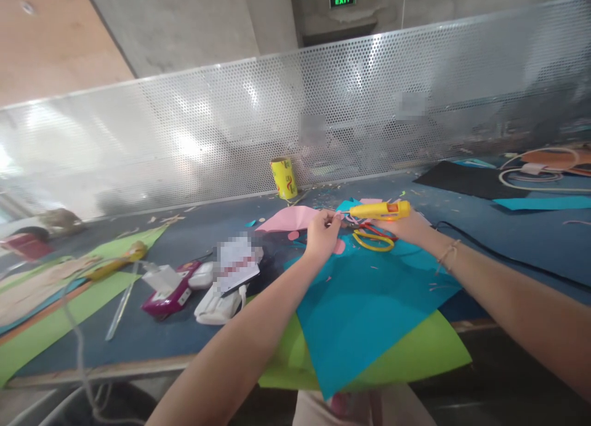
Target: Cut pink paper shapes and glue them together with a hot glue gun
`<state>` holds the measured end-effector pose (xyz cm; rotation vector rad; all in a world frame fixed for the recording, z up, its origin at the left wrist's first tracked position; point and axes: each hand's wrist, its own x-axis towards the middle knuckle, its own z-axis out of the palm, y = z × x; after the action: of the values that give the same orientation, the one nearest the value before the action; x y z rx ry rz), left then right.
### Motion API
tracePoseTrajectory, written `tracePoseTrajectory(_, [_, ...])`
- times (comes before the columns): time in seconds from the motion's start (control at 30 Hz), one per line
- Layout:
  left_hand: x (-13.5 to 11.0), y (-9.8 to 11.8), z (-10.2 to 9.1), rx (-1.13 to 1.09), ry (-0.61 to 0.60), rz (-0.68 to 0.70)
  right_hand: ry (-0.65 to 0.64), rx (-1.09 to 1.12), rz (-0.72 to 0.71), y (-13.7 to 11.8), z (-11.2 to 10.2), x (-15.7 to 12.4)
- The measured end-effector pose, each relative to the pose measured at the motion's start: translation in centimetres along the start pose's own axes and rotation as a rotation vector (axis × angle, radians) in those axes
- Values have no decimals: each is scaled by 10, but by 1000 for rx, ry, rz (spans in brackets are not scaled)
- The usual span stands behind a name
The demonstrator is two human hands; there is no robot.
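My right hand (410, 228) is wrapped round a yellow hot glue gun (379, 211), its nozzle pointing left. At the nozzle tip, the fingers of my left hand (323, 230) are pinched together; a small pink bit seems to be between them, too small to make out. Just below the glue gun lie scissors (373, 241) with yellow and red handles. A pink sheet (287, 218) lies beside my left hand, with pink round pieces (339, 247) near it. Under my hands a blue sheet (369, 315) rests on a green sheet (415, 355), both overhanging the table edge.
A yellow roll (283, 178) stands by the perforated metal screen (221, 124). To the left are a purple power strip (168, 298), white chargers (217, 306) and another yellow glue gun (111, 265). A black cord (508, 257) runs along the right; black sheet (457, 180) lies behind it.
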<state>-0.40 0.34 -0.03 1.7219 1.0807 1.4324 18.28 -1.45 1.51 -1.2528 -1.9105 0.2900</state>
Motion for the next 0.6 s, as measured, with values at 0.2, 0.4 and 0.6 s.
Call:
tracePoseTrajectory(0.2, [0, -2, -1, 11, -10, 6, 4, -18, 7, -2, -2, -1])
tracePoseTrajectory(0.4, [-1, 0, 0, -5, -15, -22, 35, -58, -11, 8, 1, 1])
tracePoseTrajectory(0.6, [-2, 2, 0, -1, -11, -26, 32, -78, 12, 7, 1, 1])
